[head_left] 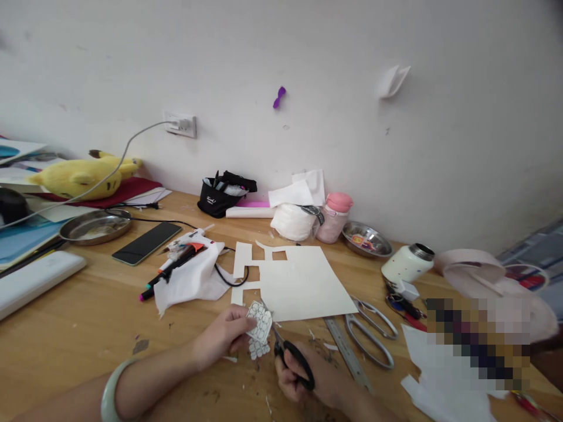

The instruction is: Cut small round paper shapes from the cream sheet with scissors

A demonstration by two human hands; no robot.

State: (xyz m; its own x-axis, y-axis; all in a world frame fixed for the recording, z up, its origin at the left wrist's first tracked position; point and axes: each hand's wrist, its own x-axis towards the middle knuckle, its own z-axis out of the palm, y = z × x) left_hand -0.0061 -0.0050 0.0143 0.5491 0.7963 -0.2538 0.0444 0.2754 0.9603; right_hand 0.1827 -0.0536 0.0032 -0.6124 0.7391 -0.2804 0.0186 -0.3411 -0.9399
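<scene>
Patterned paper cutout (260, 322) in grip, a person worked at a wooden desk (176, 363), the left hand (229, 328) pinching the piece by its left edge between thumb and fingers. Its long axis ran roughly away from the body. Black-handled scissors (280, 344), held through the loops by the right hand (301, 369), lay just right of the cutout, blades angled forward and slightly left; whether they touched its edge could not be told. The left hand was nearer the piece. White script marked a black pouch (215, 199), too small to read surely.
</scene>
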